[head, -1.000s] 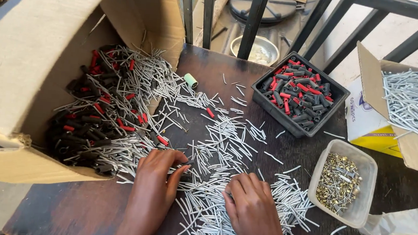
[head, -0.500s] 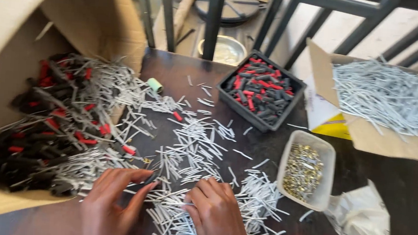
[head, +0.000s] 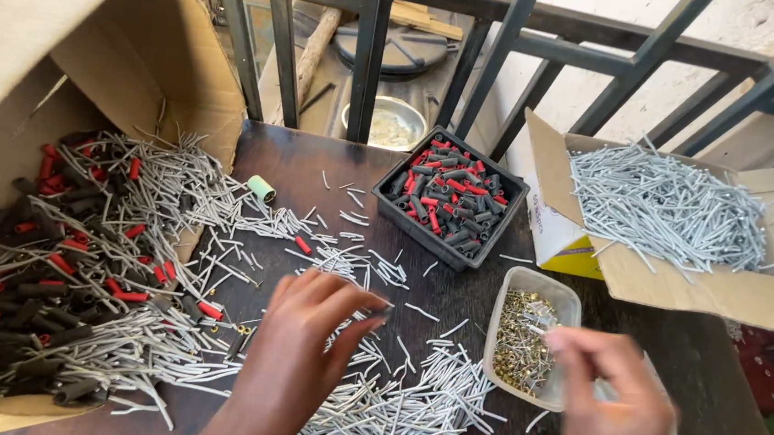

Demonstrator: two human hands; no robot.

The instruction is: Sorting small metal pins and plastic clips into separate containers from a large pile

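My left hand [head: 308, 340] hovers over a heap of short grey tube pieces [head: 391, 402] spread on the dark wooden table [head: 299, 169], its fingers bent and apart. My right hand [head: 607, 401] is blurred beside a clear plastic tub [head: 564, 301] of small brass-coloured metal parts, fingertips at the tub's right rim. Whether the right fingers pinch anything cannot be made out.
A big cardboard box [head: 69, 45] lies open on the left, spilling black and red sleeves with grey tubes. A black tray [head: 448, 199] of black and red sleeves sits at the back. A second cardboard box [head: 680, 231] of grey tubes stands right. A metal railing [head: 368, 50] runs behind.
My right hand left the grey tube heap and moved right to the plastic tub. My left hand lifted slightly and shifted toward the middle of the heap. The view also shifted.
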